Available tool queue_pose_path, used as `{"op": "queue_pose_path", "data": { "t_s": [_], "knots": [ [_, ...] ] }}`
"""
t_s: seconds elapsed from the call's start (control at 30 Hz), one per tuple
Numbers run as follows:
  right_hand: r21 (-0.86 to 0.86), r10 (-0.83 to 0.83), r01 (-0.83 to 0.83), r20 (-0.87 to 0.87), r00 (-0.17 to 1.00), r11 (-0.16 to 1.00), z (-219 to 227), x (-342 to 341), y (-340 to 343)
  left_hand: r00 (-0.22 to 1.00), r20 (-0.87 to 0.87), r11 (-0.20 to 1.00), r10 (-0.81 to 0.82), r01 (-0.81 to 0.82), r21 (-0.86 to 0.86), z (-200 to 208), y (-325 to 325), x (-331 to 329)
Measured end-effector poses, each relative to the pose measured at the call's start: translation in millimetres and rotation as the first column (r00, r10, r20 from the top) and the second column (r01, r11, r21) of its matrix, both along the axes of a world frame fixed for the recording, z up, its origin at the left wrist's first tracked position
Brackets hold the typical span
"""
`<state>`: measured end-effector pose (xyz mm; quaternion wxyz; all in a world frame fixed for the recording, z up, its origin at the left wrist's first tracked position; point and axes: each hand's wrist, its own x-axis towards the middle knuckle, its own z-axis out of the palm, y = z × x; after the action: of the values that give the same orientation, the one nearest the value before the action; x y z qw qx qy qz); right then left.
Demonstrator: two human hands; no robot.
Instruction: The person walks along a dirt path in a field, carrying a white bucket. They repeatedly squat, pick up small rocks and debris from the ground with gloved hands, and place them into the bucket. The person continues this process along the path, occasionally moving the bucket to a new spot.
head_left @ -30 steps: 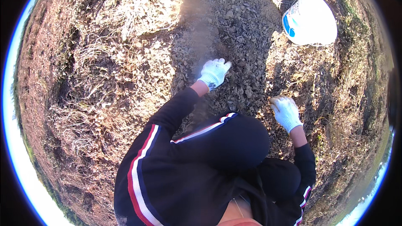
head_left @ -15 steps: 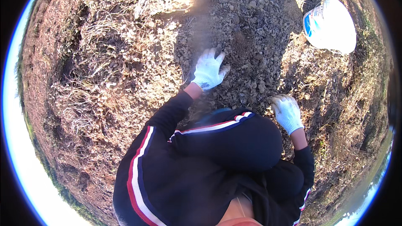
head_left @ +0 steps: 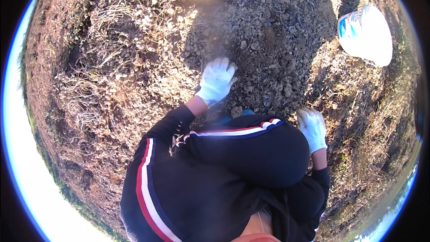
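My left hand [head_left: 216, 80], in a white knitted glove with soiled fingertips, rests palm down on the shaded dry soil [head_left: 268, 58]. Its fingers are stretched out and the thumb stands a little apart. It is open, and nothing shows in it. Farther right, beside my bent knee, is my right hand [head_left: 312, 129] in a matching glove. Its fingers reach down to the crumbly earth with their tips bent, and look slightly apart. No held thing is visible, though the palm is hidden.
A white bucket [head_left: 365, 36] with a blue patch lies tipped at the far right. Dry stalks and leaf litter [head_left: 121, 31] cover the ground on the left. My knee [head_left: 268, 157] in black trousers with a striped seam is between my arms. A clod [head_left: 236, 111] lies near my foot.
My left hand has drawn left and nearer to me, its fingers closer together. My right hand sits slightly lower in the picture. The view has shifted a little, with the bucket farther right.
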<state>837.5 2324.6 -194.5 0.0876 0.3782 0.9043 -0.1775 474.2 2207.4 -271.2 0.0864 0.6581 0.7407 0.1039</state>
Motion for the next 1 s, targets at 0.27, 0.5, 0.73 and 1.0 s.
{"op": "queue_pose_path", "data": {
  "t_s": [0.27, 0.5, 0.73, 1.0],
  "knots": [
    [-0.057, 0.008, -0.007, 0.018, 1.000, 0.998, -6.6, 5.6, -8.2, 0.980, 0.087, 0.980, -0.177, 0.184, -0.080, -38.3, 5.5, 8.0],
    [-0.098, -0.058, 0.059, 0.013, 0.998, 0.993, 3.5, 6.2, -13.8, 0.997, -0.015, 0.951, -0.072, 0.064, -0.303, -8.1, -66.9, -15.0],
    [-0.131, -0.034, 0.026, -0.054, 0.998, 0.991, -8.8, 7.4, -15.2, 0.963, 0.013, 0.954, 0.268, -0.268, 0.134, -7.0, -9.1, -35.2],
    [-0.221, -0.113, 0.103, -0.033, 0.993, 0.970, 2.7, 8.8, -19.6, 0.997, -0.068, 0.991, -0.022, 0.013, -0.134, -23.3, -39.7, -20.0]
  ]
}}
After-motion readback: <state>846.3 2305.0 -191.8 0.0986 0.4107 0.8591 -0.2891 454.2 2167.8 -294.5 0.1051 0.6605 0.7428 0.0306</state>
